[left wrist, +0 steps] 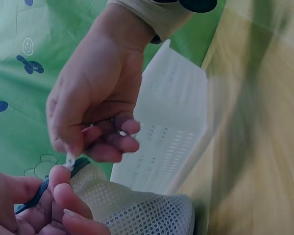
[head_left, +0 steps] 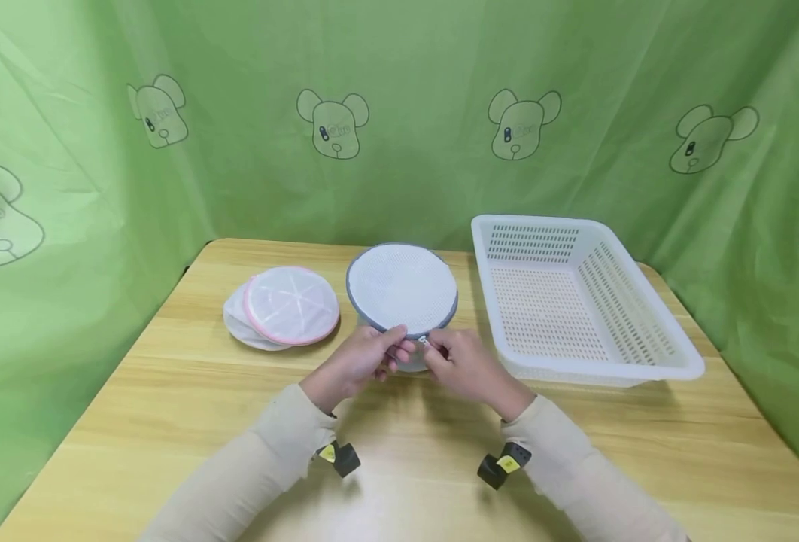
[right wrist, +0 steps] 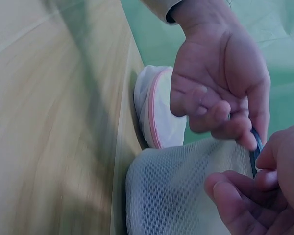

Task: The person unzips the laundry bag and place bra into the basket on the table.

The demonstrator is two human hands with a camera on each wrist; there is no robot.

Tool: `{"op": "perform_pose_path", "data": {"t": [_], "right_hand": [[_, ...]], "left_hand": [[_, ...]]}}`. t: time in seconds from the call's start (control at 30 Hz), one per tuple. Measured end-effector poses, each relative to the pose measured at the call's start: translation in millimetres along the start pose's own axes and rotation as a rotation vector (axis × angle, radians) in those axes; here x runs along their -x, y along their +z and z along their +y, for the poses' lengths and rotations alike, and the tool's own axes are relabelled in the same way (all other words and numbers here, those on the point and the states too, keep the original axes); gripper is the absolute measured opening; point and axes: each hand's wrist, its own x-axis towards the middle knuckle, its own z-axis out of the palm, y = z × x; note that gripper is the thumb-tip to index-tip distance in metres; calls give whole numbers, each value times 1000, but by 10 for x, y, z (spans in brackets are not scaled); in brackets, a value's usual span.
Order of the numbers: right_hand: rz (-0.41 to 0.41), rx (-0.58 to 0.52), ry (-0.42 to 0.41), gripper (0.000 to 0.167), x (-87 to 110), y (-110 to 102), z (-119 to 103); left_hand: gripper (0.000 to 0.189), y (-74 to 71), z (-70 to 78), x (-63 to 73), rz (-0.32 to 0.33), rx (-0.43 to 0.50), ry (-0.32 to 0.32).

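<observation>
A round white mesh laundry bag (head_left: 402, 287) with a dark blue-grey rim stands in the middle of the table, its lid facing up. My left hand (head_left: 366, 355) pinches the rim at the front edge, thumb on top and fingers beneath. Beside it my right hand (head_left: 463, 364) pinches the zipper pull (head_left: 423, 340) between thumb and forefinger. In the left wrist view the pale zipper pull (left wrist: 70, 160) shows at the right fingertips. The honeycomb mesh side (right wrist: 171, 186) of the bag bulges below both hands in the right wrist view.
Left of the bag lies a pink-rimmed white mesh bag (head_left: 293, 305) on top of another pale one (head_left: 240, 320). A white slotted plastic basket (head_left: 589, 370) stands at the right. Green printed curtains (head_left: 426, 188) enclose the wooden table (head_left: 169, 391).
</observation>
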Motion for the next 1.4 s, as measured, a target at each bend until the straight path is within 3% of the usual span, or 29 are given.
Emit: {"op": "perform_pose_path", "data": {"t": [1.0, 1.4], "right_hand": [[0, 16, 151, 32, -35, -211, 112], [15, 65, 140, 34, -17, -256, 160]], "left_hand": [[36, -389, 151, 130, 17, -18, -11], [35, -522, 179, 190, -27, -46, -16]]}}
